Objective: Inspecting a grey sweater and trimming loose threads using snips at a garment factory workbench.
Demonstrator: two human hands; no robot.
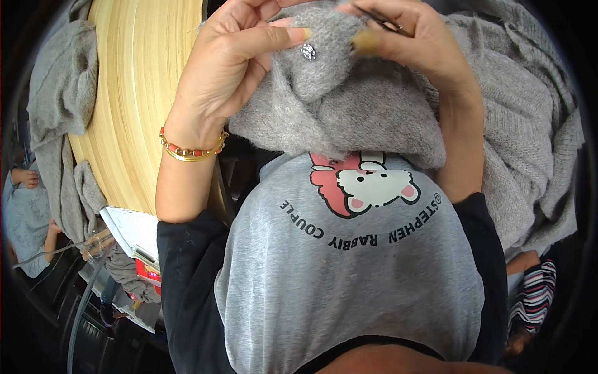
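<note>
A grey knitted garment [349, 106] is bunched up close in front of my chest. My left hand [233, 56] grips its fabric, thumb pressed next to a small sparkly silver ornament [308, 51] on the knit. My right hand [411, 43] pinches a thin dark tool [386, 22], possibly a needle or small pliers, just right of the ornament while also touching the fabric. A gold and red bracelet [190, 149] circles my left wrist.
A pale wooden table [137, 93] lies to the left with more grey knitwear [59, 81] draped over its edge. More grey knit [529, 137] is piled to the right. A white box [134, 230] sits lower left. Other people's arms [25, 177] show at the far left.
</note>
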